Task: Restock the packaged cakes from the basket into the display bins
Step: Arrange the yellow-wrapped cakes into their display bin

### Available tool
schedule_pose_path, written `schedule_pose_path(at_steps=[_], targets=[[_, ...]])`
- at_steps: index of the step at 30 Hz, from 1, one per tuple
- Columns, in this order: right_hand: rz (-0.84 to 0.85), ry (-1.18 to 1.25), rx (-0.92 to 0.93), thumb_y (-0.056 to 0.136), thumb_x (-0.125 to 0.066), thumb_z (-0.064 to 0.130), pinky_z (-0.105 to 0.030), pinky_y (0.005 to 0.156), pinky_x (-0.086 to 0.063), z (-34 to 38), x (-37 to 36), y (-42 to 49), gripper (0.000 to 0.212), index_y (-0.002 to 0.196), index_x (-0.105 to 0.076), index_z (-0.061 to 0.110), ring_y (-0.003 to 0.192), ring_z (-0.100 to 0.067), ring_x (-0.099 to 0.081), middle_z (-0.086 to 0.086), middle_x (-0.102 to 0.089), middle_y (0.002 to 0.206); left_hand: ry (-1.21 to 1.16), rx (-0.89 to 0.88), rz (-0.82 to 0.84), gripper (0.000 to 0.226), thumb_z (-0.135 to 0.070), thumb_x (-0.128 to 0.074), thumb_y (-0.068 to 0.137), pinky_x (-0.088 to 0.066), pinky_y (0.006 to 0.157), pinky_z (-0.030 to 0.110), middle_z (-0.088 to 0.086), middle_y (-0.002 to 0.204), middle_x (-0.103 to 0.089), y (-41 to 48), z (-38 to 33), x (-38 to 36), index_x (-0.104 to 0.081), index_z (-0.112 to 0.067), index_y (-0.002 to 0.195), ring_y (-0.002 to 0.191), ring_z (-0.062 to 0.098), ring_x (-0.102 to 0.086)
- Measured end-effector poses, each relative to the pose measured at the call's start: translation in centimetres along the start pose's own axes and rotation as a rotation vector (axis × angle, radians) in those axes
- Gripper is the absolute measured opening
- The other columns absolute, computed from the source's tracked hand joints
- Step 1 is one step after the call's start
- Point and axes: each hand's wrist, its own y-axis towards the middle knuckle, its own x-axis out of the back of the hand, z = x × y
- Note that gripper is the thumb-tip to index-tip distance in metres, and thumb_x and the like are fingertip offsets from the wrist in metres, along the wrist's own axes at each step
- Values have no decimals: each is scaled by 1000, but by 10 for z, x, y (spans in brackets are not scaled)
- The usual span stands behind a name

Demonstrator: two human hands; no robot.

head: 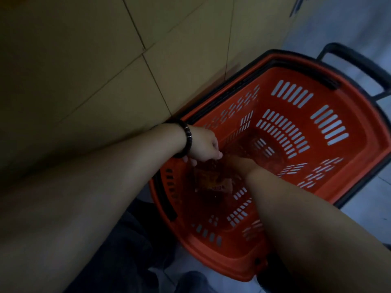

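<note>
Two bare forearms are reaching up from the lower frame into the red slotted plastic basket (359, 111) at centre right. The left hand (206, 148), wearing a dark beaded bracelet (188, 140), is curling its fingers just above an orange-brown wrapped cake packet (213, 182) lying on the basket's bottom; I cannot tell whether it is gripping the packet. The right hand (240, 163) is lying beside the packet, its fingers lost in shadow.

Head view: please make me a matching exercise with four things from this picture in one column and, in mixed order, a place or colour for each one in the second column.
Column one:
1. basket
2. bracelet
3. packaged cakes
4. handle

Column two:
A. round the left wrist
B. orange-red, with slotted walls
C. black, at the far end of the basket
D. lying at the bottom of the basket

Pairs: 1-B, 2-A, 3-D, 4-C
</note>
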Motion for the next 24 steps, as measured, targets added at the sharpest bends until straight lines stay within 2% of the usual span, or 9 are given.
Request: schedule_pose_path(at_steps=[2, 4, 6, 8, 12, 15, 19, 21, 24], targets=[[-49, 114, 7, 101, -67, 29, -36, 92, -52, 4, 9, -6, 54, 149, -53, 9, 128, -35, -63, -14, -63, 141, -7, 2, -7, 25, -43, -52, 106, -60, 74, 39, 7, 113, -72, -5, -1, 4, -64, -23, 116, 93, 28, -77], [-112, 87, -5, 96, -71, 27, -41, 96, -54, 8, 27, -11, 46, 139, -63, 11, 127, -36, -64, -14, -68, 133, -19, 2, -37, 25, -44, -51, 106, -61, 75, 39, 6, 114, -72, -11, -1, 7, -63, -25, 115, 93, 26, -77], [-81, 11, 0, 91, -77, 17, -44, 90, -58, 17, 48, -26, 29, 119, -68, 14, 107, -31, -70, -5, -71, 108, -29, -3, -60, 29, -45, -51, 106, -61, 74, 38, 5, 114, -73, -22, 0, 8, -65, -23, 118, 93, 23, -77], [47, -17, 7, 92, -77, 10, -42, 77, -64, 33, 74, -50, 24, 112, -67, 14, 88, -27, -69, -4, -69, 92, -47, -6, -83, 33, -46, -53, 105, -61, 75, 36, 4, 115, -72, -35, 0, 8, -65, -22, 125, 92, 20, -76], [131, -131, 92, 90, -80, 17, -42, 71, -67, 61, 125, -106, 34, 122, -69, 18, 90, -34, -79, -20, -78, 102, 9, -42, -195, 42, -49, -59, 101, -61, 85, 38, -1, 101, -76, -73, -3, 12, -56, -18, 129, 89, 15, -73], [76, -162, 160, 86, -85, 17, -50, 78, -66, 83, 152, -148, 32, 116, -73, 20, 93, -35, -78, -17, -75, 112, -86, -80, -289, 52, -51, -66, 96, -59, 90, 40, 1, 110, -76, -103, 0, 8, -55, -15, 132, 99, 19, -73], [15, -207, 273, 90, -82, 16, -44, 67, -66, 110, 169, -211, 25, 113, -74, 22, 94, -36, -76, -17, -71, 116, -126, -106, -406, 61, -49, -74, 92, -49, 75, 19, -4, 123, -68, -153, 2, 3, -56, -19, 142, 108, 13, -65], [-31, -185, 352, 90, -81, 14, -45, 66, -66, 120, 175, -247, 22, 111, -77, 19, 89, -28, -77, -12, -74, 109, -103, -105, -446, 59, -44, -78, 90, -43, 65, 12, -10, 110, -66, -184, 2, 1, -57, -21, 139, 94, 8, -62], [-96, -146, 490, 90, -82, 14, -53, 70, -66, 135, 181, -304, 18, 106, -78, 20, 83, -27, -79, -11, -78, 102, -135, -102, -567, 46, -40, -75, 93, -48, 64, 22, -10, 97, -69, -240, -3, -5, -55, -30, 133, 76, 7, -63]])
